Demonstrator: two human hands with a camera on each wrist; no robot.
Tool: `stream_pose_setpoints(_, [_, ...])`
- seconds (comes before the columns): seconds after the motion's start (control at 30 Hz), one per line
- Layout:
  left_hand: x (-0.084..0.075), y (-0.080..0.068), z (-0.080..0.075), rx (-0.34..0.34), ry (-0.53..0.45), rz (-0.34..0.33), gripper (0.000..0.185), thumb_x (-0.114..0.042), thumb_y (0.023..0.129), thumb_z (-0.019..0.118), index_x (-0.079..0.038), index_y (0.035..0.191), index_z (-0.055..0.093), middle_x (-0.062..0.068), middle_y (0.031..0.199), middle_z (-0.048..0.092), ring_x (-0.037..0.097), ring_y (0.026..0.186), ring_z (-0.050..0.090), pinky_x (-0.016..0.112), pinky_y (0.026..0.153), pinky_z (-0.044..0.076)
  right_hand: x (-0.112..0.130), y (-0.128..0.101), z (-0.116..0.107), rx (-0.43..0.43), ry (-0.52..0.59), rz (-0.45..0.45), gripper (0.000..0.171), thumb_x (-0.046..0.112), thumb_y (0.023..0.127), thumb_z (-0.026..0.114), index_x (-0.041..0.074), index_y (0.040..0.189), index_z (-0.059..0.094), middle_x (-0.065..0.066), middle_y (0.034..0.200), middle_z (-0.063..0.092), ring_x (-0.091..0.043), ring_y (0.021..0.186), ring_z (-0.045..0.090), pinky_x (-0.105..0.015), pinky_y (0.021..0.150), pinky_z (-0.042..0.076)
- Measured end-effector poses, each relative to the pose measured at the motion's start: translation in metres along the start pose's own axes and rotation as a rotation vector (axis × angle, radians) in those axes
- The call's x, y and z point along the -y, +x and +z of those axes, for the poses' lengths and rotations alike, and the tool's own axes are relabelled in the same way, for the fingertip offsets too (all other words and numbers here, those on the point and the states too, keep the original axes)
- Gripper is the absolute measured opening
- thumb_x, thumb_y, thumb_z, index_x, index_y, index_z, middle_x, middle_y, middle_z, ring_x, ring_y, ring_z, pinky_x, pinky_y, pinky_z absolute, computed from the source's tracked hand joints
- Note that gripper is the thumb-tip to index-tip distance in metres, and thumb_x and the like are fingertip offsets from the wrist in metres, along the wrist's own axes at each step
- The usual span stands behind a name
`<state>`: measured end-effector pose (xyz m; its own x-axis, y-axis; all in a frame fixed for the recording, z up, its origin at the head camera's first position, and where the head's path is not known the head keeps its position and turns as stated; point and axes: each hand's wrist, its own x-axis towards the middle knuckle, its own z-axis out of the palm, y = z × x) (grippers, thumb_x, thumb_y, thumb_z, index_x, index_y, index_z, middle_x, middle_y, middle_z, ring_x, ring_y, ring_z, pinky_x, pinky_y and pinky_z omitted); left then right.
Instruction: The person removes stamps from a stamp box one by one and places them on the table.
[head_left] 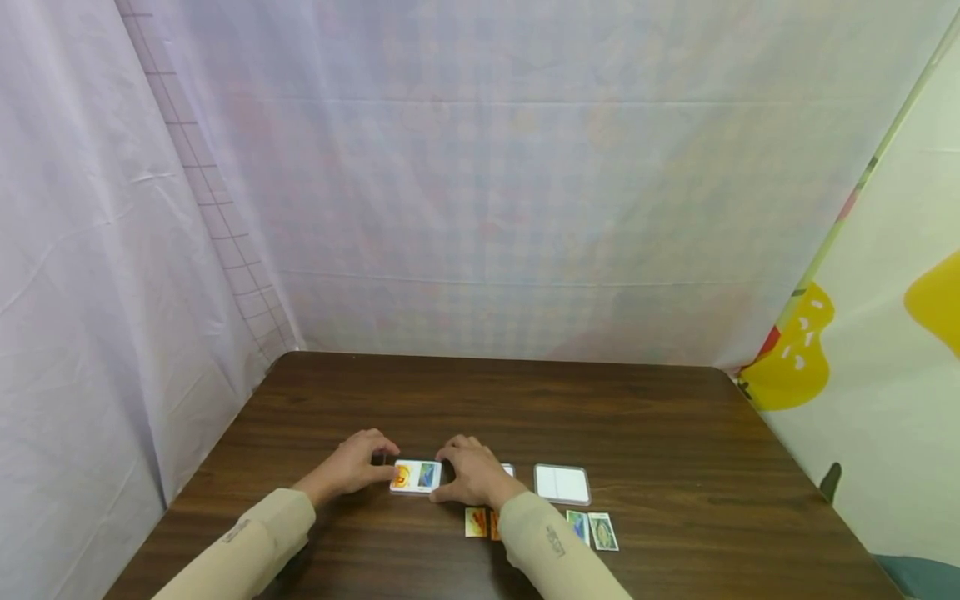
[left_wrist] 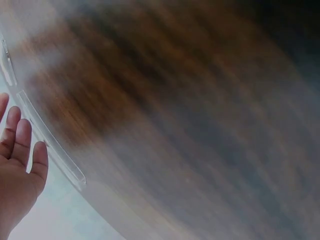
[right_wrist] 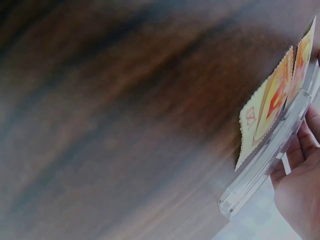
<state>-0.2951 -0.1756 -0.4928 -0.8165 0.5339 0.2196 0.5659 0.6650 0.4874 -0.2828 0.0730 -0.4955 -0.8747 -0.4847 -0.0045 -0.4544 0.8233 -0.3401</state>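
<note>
A small clear plastic case (head_left: 416,477) lies on the dark wooden table (head_left: 480,400), with an orange stamp and a blue stamp showing on it. My left hand (head_left: 360,463) holds its left end and my right hand (head_left: 468,473) holds its right end, fingers on the far edge and thumbs on the near edge. The left wrist view shows my left hand's fingers (left_wrist: 22,145) beside the case's clear edge (left_wrist: 50,145). In the right wrist view, orange stamps (right_wrist: 272,107) stand against the clear case (right_wrist: 260,172), with my right hand's fingers (right_wrist: 300,150) behind it.
A second clear case (head_left: 562,484) with a white inside lies right of my right hand, and a corner of another (head_left: 509,470) peeks from behind that hand. Loose stamps (head_left: 476,522) (head_left: 603,532) lie near the front edge. Cloth walls enclose the table on three sides.
</note>
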Motion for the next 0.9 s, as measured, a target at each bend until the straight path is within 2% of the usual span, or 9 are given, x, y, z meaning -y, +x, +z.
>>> stream_pose_setpoints(0.33, [0.0001, 0.001, 0.0014, -0.006, 0.037, 0.003, 0.028, -0.027, 0.081, 0.079, -0.007, 0.099, 0.073, 0.0, 0.091, 0.061, 0.019, 0.086, 0.056, 0.039, 0.077, 0.044, 0.0015, -0.0008, -0.0021, 0.004, 0.003, 0.012, 0.061, 0.052, 0.08, 0.078, 0.015, 0.126, 0.064, -0.006, 0.134, 0.054, -0.026, 0.125, 0.047, -0.044, 0.106, 0.037])
stream_pose_setpoints(0.67, [-0.0001, 0.003, 0.0033, 0.03, 0.048, -0.062, 0.029, -0.029, 0.083, 0.079, -0.009, 0.103, 0.073, -0.002, 0.095, 0.06, 0.021, 0.092, 0.055, 0.048, 0.082, 0.039, 0.0005, -0.0005, -0.0012, 0.003, 0.001, -0.001, 0.059, 0.05, 0.081, 0.078, 0.014, 0.126, 0.064, -0.007, 0.134, 0.053, -0.026, 0.126, 0.047, -0.045, 0.106, 0.037])
stream_pose_setpoints(0.9, [0.0002, 0.0037, 0.0061, 0.018, 0.07, -0.06, 0.027, -0.028, 0.083, 0.079, -0.009, 0.102, 0.073, -0.002, 0.094, 0.06, 0.021, 0.091, 0.055, 0.046, 0.082, 0.036, 0.0008, -0.0014, -0.0019, -0.001, -0.006, -0.001, 0.06, 0.051, 0.079, 0.078, 0.015, 0.125, 0.064, -0.006, 0.133, 0.054, -0.026, 0.124, 0.048, -0.044, 0.105, 0.037])
